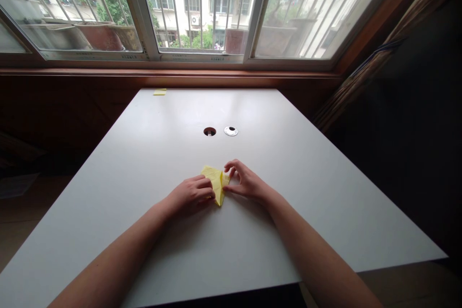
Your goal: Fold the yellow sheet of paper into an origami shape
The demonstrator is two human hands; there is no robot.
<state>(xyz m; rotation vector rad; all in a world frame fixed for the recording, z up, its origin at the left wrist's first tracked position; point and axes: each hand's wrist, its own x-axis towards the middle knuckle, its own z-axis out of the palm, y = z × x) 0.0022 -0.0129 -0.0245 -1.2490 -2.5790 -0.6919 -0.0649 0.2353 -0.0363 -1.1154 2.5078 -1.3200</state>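
A small folded piece of yellow paper (215,180) lies on the white table (144,163), near its middle. My left hand (191,193) rests on the paper's left side, fingers curled and pressing it down. My right hand (243,182) pinches the paper's right edge with thumb and bent fingers. Both forearms reach in from the near edge of the table.
A round cable hole (210,131) and its loose silver cap (231,131) sit beyond the paper. A small yellow pad of paper (159,92) lies at the far left edge. Behind the table are a wooden sill and a barred window; a dark curtain hangs at the right.
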